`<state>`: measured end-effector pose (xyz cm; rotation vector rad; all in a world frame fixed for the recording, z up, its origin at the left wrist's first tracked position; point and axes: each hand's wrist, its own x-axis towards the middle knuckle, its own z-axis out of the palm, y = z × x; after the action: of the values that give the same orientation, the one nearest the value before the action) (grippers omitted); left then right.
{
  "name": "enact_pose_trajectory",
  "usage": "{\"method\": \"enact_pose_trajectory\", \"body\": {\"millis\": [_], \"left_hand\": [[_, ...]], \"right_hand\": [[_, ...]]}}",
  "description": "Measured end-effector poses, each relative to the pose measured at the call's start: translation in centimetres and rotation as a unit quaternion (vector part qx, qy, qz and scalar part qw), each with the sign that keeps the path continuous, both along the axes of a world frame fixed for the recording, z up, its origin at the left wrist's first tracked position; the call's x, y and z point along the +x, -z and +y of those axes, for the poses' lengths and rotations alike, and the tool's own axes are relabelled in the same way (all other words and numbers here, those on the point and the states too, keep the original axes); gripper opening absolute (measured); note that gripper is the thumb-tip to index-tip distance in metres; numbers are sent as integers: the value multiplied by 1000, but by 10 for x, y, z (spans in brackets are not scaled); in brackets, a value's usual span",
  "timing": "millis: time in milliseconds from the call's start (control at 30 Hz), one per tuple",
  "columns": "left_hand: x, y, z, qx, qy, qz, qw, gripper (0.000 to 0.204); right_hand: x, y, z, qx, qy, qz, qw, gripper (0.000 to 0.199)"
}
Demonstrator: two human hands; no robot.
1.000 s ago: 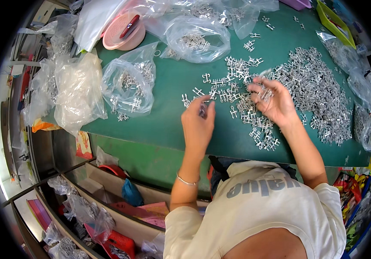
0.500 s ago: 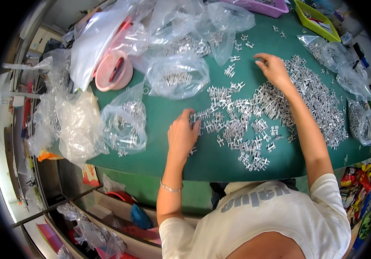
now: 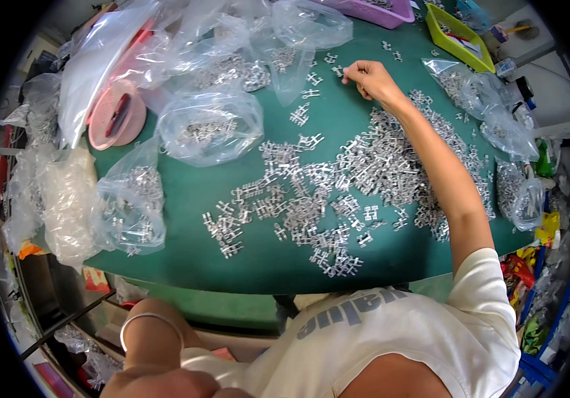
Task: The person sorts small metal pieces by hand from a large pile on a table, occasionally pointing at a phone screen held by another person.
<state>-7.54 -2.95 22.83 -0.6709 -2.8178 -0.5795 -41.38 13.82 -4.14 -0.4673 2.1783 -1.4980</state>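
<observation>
Right hand (image 3: pixel 372 79) outstretched, fingertips pinching small silver metal clip (image 3: pixel 339 71) on green counter (image 3: pixel 185 192), beyond clip pile (image 3: pixel 364 172); left hand (image 3: pixel 166 383) withdrawn at lower edge, state indeterminable.

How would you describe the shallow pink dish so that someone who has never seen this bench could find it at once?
Start at the green table and go to its far left corner, where clear plastic bags are piled. The round pink dish lies there, partly tucked under a bag. It is the only pink, round thing on that side, with a slim red and dark tool lying inside it.
</observation>
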Motion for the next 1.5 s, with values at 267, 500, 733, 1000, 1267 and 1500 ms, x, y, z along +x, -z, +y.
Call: {"method": "enact_pose_trajectory", "body": {"millis": [267, 500, 733, 1000, 1267, 1500], "left_hand": [[-11, 10, 25, 107, -106, 59, 987, 19], [-11, 21, 47, 177, -206, 47, 961, 23], [-37, -7, 8, 117, 38, -106, 987, 26], [-11, 1, 24, 192, -119, -16, 974, 26], [-41, 5, 32, 75, -47, 13, 996, 19], [-24, 18, -2, 216, 48, 156, 963, 12]], "right_hand": [[-13, 17, -22, 139, -105, 322, 930, 29], [-5, 30, -43, 182, -129, 394, 892, 24], [-8, 13, -17, -200, -1, -161, 967, 32], [-36, 16, 11, 61, -5, 141, 988, 37], [-29, 29, -5, 145, -79, 261, 951, 33], [-47, 11, -12, -278, 11, -248, 928, 28]]}}
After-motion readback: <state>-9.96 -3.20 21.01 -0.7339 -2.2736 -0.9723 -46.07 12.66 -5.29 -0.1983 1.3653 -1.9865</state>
